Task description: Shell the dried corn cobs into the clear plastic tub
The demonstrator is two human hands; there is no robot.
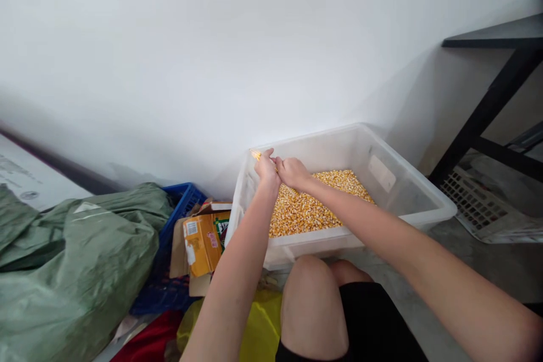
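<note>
Crumpled green plastic sack (102, 254), left; blue plastic crate (167, 288), adjoining; orange printed cardboard box (206, 246), beside it. Yellow corn cob (256, 155), tip exposed, above the left part of the tub; left hand (266, 168), grip wrapped round cob. Right hand (292, 172), curled against the left; whether pinching cob, cannot tell. Loose yellow corn kernels (311, 212), inside translucent white rectangular plastic tub (409, 172). White plastic basket (477, 203), right.

Holds a corn cob (255, 155) in the left hand (266, 168), with the right hand (293, 172) curled at its near end, above loose corn kernels (305, 215) in a translucent plastic tub (314, 153). Has green plastic sheeting (114, 254), a blue crate (165, 291) and a torn orange carton (203, 243) to the left, a black-framed table (483, 104) to the right.
</note>
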